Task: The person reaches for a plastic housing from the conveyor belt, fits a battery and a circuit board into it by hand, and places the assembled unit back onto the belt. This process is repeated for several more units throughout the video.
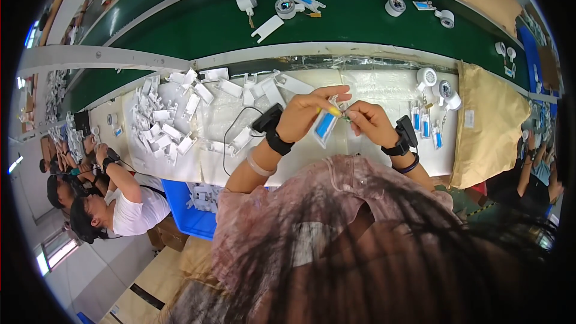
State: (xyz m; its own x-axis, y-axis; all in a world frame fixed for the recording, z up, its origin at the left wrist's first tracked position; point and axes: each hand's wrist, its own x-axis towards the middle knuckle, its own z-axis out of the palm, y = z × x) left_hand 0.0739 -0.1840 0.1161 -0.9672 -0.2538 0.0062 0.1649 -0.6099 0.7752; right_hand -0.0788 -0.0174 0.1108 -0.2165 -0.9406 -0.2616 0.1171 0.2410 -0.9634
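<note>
Above the bench, in front of my chest, my left hand (309,110) is closed on a white plastic housing with a blue block (325,126) set in it. The housing hangs tilted below the fingers, and a yellow cover shows on one fingertip. Close beside it, my right hand (371,123) pinches a small greenish piece (345,117) at the housing's upper end. That piece is too small to name, and fingers partly hide it. Both wrists wear black straps with a box-shaped device.
A heap of white plastic housings (161,126) covers the bench's left side. At right lie blue-filled housings (425,126) and round white heads (426,77) beside a brown paper sheet (489,126). A green conveyor (354,21) carries parts behind. A blue bin (180,207) stands lower left; co-workers sit both sides.
</note>
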